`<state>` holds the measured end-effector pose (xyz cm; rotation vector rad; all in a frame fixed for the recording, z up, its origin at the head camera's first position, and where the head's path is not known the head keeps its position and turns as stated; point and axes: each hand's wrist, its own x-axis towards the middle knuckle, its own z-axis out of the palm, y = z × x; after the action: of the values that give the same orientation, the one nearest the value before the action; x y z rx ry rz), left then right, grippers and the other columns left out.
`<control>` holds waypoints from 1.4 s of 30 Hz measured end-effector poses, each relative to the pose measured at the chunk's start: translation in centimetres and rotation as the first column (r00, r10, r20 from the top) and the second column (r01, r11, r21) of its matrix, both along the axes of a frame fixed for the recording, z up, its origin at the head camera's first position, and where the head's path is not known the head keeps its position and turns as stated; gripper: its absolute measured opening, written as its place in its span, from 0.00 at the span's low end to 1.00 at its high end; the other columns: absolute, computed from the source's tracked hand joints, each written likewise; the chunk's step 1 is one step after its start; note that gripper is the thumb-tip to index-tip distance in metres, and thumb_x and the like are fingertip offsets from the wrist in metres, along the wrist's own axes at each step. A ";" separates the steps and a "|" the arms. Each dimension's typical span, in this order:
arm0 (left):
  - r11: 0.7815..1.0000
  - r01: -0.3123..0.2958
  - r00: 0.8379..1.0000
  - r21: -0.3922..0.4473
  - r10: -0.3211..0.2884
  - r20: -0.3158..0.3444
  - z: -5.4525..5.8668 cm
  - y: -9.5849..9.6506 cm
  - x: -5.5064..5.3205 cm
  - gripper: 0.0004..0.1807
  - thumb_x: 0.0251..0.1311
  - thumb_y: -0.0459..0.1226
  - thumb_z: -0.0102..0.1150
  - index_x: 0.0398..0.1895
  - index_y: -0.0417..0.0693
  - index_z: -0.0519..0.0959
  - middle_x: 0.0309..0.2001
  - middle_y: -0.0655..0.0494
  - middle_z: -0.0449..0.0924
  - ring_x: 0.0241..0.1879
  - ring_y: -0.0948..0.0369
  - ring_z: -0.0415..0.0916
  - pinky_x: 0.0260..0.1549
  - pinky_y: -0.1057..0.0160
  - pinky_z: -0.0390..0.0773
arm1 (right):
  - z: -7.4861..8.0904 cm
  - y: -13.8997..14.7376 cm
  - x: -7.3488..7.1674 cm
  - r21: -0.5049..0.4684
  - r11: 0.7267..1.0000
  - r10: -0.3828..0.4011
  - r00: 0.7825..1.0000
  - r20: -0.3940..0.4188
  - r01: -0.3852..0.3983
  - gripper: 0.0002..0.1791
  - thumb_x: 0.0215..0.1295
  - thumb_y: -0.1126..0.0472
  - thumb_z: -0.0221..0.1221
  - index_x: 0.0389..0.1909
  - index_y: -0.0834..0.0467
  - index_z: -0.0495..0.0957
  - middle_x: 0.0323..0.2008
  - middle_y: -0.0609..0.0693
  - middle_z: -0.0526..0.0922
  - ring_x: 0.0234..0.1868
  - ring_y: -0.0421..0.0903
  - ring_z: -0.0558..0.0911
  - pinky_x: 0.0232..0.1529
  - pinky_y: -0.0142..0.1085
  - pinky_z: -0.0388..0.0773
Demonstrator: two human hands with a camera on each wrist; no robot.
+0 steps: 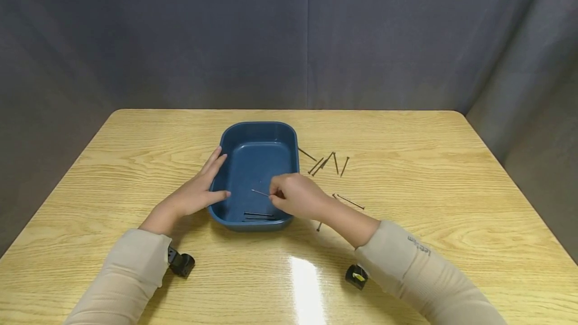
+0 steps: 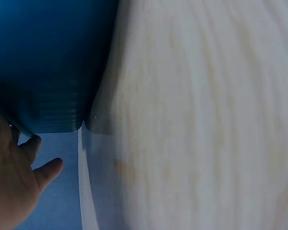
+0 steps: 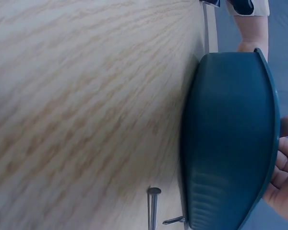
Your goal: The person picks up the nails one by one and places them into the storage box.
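Observation:
A blue plastic bin (image 1: 259, 164) stands on the table, with several dark nails (image 1: 259, 214) lying at its near end. Over the bin's right side, my right hand (image 1: 298, 195) pinches one nail (image 1: 260, 192) between thumb and fingers, its free end pointing left. My left hand (image 1: 198, 192) rests against the bin's left rim, fingers spread and fairly straight. In the left wrist view that hand (image 2: 14, 177) is beside the bin's wall (image 2: 48, 72). The right wrist view shows the curled right hand (image 3: 285, 167) at the rim; the pinched nail is hidden there.
Loose nails (image 1: 321, 165) lie scattered right of the bin, and another nail (image 1: 350, 201) lies nearer the right forearm. Black wrist devices (image 1: 181, 264) hang below both sleeves. A grey curtain (image 1: 289, 39) stands behind the wooden table (image 1: 406, 164).

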<state>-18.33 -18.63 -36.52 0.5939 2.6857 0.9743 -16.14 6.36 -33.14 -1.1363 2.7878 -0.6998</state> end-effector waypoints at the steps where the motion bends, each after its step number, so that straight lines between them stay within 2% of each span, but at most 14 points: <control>1: 1.000 0.001 1.000 0.002 -0.001 0.001 0.0 0.0 0.0 0.44 0.53 0.42 0.52 0.67 0.50 0.36 0.65 0.64 0.20 0.64 0.49 0.33 0.50 0.40 0.52 | 0.0 -0.1 0.0 0.008 1.000 -0.001 1.000 0.004 0.001 0.04 0.56 0.63 0.54 0.25 0.57 0.74 0.20 0.43 0.72 0.19 0.37 0.67 0.22 0.28 0.65; 11: 1.000 0.010 1.000 -0.002 -0.010 -0.013 0.1 0.0 0.0 0.44 0.53 0.42 0.52 0.67 0.49 0.36 0.65 0.63 0.20 0.64 0.50 0.33 0.50 0.40 0.52 | -0.2 -0.7 -0.3 0.072 0.997 0.005 1.000 0.029 -0.007 0.05 0.57 0.62 0.52 0.23 0.55 0.71 0.19 0.42 0.70 0.19 0.37 0.67 0.22 0.29 0.64; 22: 1.000 0.012 1.000 0.008 -0.012 -0.010 0.1 0.0 0.0 0.44 0.53 0.42 0.52 0.67 0.48 0.37 0.66 0.62 0.21 0.64 0.51 0.33 0.51 0.41 0.51 | -0.9 -1.5 -0.9 0.153 0.988 0.030 1.000 -0.005 -0.029 0.06 0.53 0.65 0.52 0.20 0.54 0.70 0.18 0.42 0.69 0.20 0.38 0.66 0.21 0.29 0.63; 36: 1.000 0.017 1.000 0.021 -0.017 0.002 0.0 -0.1 -0.1 0.44 0.53 0.42 0.52 0.67 0.49 0.36 0.65 0.63 0.20 0.64 0.50 0.32 0.51 0.41 0.51 | -1.1 -2.6 -1.8 0.251 0.967 0.039 0.999 -0.009 -0.036 0.12 0.53 0.64 0.52 0.14 0.53 0.63 0.15 0.43 0.60 0.18 0.39 0.58 0.17 0.29 0.52; 42: 1.000 0.012 1.000 0.009 -0.012 0.008 0.0 -0.1 -0.1 0.44 0.54 0.43 0.52 0.67 0.49 0.36 0.65 0.64 0.19 0.64 0.50 0.33 0.51 0.41 0.51 | -1.1 -3.1 -2.1 0.322 0.946 0.052 0.998 -0.021 -0.043 0.09 0.53 0.63 0.53 0.16 0.53 0.67 0.16 0.42 0.66 0.18 0.39 0.65 0.17 0.29 0.59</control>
<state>-18.38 -18.75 -36.49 0.6058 2.6693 0.9834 -18.21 3.25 -34.26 -1.1485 2.7497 -0.2106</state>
